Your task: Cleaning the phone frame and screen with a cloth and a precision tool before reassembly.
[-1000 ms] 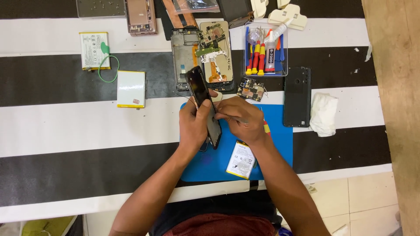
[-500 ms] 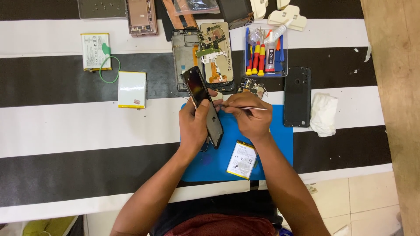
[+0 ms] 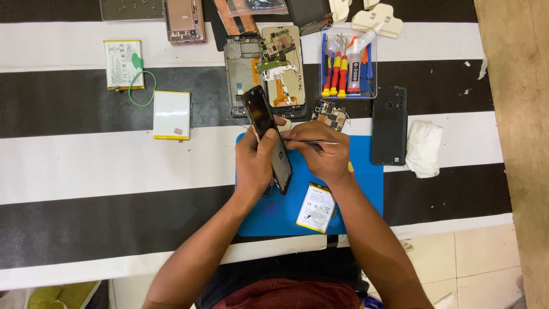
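Observation:
My left hand (image 3: 254, 163) grips a black phone (image 3: 267, 137), tilted on its edge above the blue work mat (image 3: 360, 189). My right hand (image 3: 321, 151) pinches thin metal tweezers (image 3: 314, 142), their tips against the phone's side. A white and yellow battery (image 3: 316, 208) lies on the mat just under my right wrist. A small circuit board (image 3: 330, 113) rests at the mat's far edge.
An opened phone frame with boards (image 3: 269, 71) lies beyond the hands. A clear tray of screwdrivers and a glue tube (image 3: 347, 66) stands at the back right. A black back cover (image 3: 389, 125) and a crumpled tissue (image 3: 424, 147) lie to the right. Two batteries (image 3: 171, 114) sit at the left.
The phone has been raised and tilted more upright in my left hand. My right hand has shifted up along its side with the tweezers.

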